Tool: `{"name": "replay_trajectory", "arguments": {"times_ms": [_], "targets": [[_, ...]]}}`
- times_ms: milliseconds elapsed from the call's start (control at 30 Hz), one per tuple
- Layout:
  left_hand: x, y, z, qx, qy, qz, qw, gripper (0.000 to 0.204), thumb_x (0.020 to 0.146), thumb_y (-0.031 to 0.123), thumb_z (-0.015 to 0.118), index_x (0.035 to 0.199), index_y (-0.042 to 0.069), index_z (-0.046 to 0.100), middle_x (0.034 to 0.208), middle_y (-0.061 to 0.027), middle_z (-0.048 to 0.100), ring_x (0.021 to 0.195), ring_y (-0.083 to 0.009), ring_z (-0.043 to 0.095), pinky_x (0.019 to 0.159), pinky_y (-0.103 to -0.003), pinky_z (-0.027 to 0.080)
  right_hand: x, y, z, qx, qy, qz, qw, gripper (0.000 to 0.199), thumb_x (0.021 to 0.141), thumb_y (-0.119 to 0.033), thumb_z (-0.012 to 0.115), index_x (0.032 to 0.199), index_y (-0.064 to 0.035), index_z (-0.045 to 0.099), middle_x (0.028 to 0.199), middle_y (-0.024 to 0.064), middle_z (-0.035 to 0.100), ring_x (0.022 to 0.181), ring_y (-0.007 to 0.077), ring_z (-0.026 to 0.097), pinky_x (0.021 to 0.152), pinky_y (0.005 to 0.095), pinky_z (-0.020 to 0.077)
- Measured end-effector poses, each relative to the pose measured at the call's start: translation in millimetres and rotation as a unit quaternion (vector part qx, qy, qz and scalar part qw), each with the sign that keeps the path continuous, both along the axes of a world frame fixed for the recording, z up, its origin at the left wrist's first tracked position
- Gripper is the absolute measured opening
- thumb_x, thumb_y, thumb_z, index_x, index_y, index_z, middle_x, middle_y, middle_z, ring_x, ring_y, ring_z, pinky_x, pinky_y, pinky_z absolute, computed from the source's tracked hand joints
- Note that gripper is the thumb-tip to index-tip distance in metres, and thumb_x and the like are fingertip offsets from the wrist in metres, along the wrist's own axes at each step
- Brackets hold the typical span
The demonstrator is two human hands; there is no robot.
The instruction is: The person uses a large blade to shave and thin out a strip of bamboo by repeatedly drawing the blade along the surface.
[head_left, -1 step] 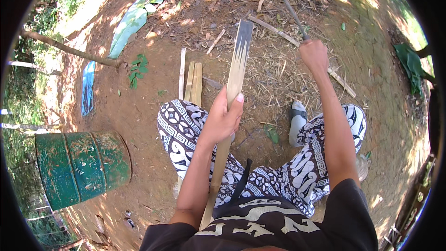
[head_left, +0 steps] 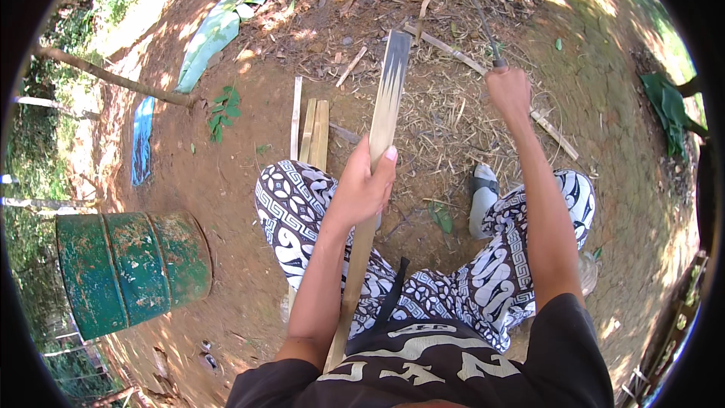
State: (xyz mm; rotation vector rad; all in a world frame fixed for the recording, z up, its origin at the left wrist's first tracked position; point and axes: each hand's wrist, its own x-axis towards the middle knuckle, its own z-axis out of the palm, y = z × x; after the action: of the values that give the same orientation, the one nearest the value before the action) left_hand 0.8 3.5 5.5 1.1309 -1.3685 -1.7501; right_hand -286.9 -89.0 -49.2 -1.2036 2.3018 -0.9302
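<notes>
My left hand [head_left: 366, 185] grips a long split bamboo slat [head_left: 387, 98] around its middle; the slat runs from my lap out over the ground, its far end dark. My right hand [head_left: 507, 92] is raised out ahead and closed on the handle of a long thin blade [head_left: 477, 19] that points away from me. The blade hangs apart from the slat, off to its right. My patterned trouser legs [head_left: 291, 211] and a grey shoe [head_left: 482, 196] lie below.
A few cut bamboo strips [head_left: 313, 132] lie on the dirt left of the slat. A green rusty drum [head_left: 132, 268] stands at my left. Dry shavings [head_left: 453, 117] cover the ground ahead. A thin log [head_left: 113, 79], a long green leaf [head_left: 219, 26] and a blue sheet [head_left: 141, 140] lie far left.
</notes>
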Motion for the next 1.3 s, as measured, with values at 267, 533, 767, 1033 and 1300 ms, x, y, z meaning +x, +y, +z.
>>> {"name": "replay_trajectory", "arguments": {"times_ms": [267, 533, 767, 1033, 1300], "targets": [[-10, -3, 3, 0.025, -0.006, 0.011, 1.0, 0.047, 0.107, 0.044, 0.03, 0.106, 0.001, 0.049, 0.064, -0.0037, 0.051, 0.042, -0.0113, 0.048, 0.04, -0.024, 0.041, 98, 77, 53, -0.005, -0.461, 0.195, 0.865, 0.036, 0.093, -0.031, 0.069, 0.068, -0.011, 0.052, 0.048, -0.0059, 0.043, 0.038, 0.0047, 0.038, 0.037, 0.0237, 0.0285], [40, 1, 28, -0.389, -0.171, 0.16, 0.891, 0.034, 0.105, 0.026, 0.043, 0.093, -0.001, 0.061, 0.081, -0.0085, 0.064, 0.08, -0.0155, 0.063, 0.075, -0.03, 0.052, 95, 82, 45, -0.06, -0.457, 0.211, 0.862, 0.033, 0.083, -0.022, 0.077, 0.066, -0.0117, 0.051, 0.05, -0.0063, 0.045, 0.038, 0.0045, 0.039, 0.037, 0.0232, 0.0293], [164, 37, -97, -0.078, -0.12, 0.299, 0.943, 0.014, 0.1, 0.014, 0.052, 0.1, 0.003, 0.06, 0.081, -0.0052, 0.065, 0.074, -0.0136, 0.062, 0.068, -0.029, 0.051, 43, 107, 44, -0.054, -0.505, 0.22, 0.833, 0.025, 0.101, -0.017, 0.048, 0.103, 0.0057, 0.059, 0.047, -0.0081, 0.029, 0.036, 0.0061, 0.028, 0.042, 0.0261, 0.0332], [171, 106, -266, 0.155, -0.476, -0.075, 0.863, 0.027, 0.09, 0.017, 0.058, 0.099, -0.006, 0.067, 0.107, -0.0274, 0.067, 0.098, -0.0404, 0.067, 0.083, -0.046, 0.055, 24, 95, 23, -0.071, -0.615, 0.45, 0.643, 0.022, 0.102, -0.023, 0.052, 0.11, -0.0041, 0.059, 0.049, -0.0093, 0.04, 0.042, 0.0057, 0.035, 0.05, 0.023, 0.0295], [151, 128, -354, 0.151, -0.476, -0.386, 0.776, 0.039, 0.079, 0.016, 0.072, 0.112, -0.003, 0.068, 0.118, -0.022, 0.066, 0.106, -0.0383, 0.066, 0.086, -0.044, 0.055, 30, 84, 24, -0.075, -0.601, 0.416, 0.679, 0.022, 0.1, -0.029, 0.057, 0.1, -0.0073, 0.056, 0.045, -0.0089, 0.041, 0.04, 0.0075, 0.035, 0.048, 0.0242, 0.0319]]}}
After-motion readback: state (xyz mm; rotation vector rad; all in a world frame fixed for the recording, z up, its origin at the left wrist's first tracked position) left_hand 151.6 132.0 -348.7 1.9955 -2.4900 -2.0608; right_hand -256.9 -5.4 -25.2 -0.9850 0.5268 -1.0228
